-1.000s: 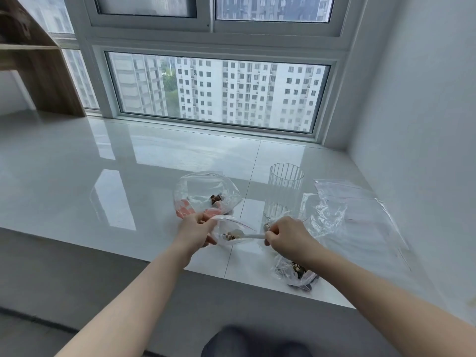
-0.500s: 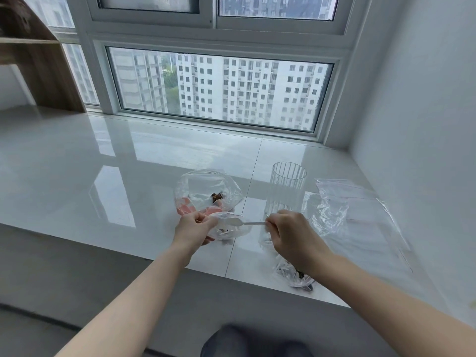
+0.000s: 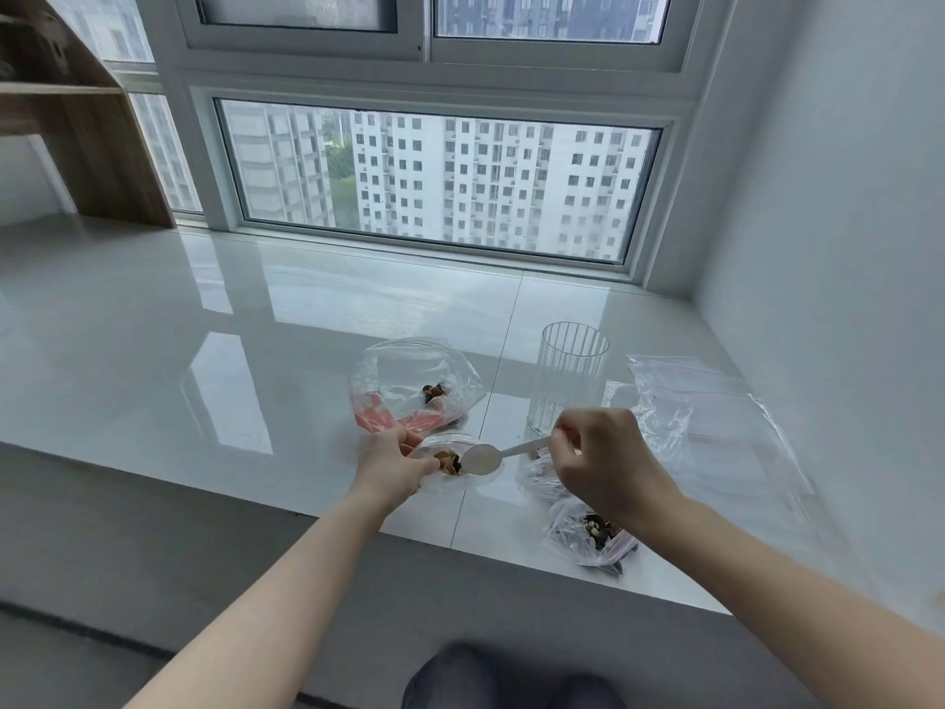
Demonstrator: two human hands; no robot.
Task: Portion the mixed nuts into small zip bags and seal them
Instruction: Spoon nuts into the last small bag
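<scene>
My left hand [image 3: 391, 465] grips a small clear zip bag [image 3: 450, 465] by its mouth, just above the white ledge [image 3: 204, 381]; a few mixed nuts [image 3: 448, 460] lie inside it. My right hand [image 3: 603, 460] pinches the handle of a white plastic spoon [image 3: 491, 456], whose bowl sits at the bag's opening. Behind, a larger clear bag with red print [image 3: 414, 386] holds a few nuts. A small bag with nuts [image 3: 590, 534] lies under my right wrist near the ledge's front edge.
A ribbed clear glass [image 3: 567, 376] stands upright just beyond my right hand. Loose clear plastic bags [image 3: 716, 417] lie flat to the right, near the white wall. The ledge's front edge drops off below my forearms. A wooden shelf [image 3: 76, 120] stands far left.
My right hand has lifted and turned the spoon, and its bowl now rests at the small bag's mouth. The nuts sit inside the bag. My left hand keeps its hold.
</scene>
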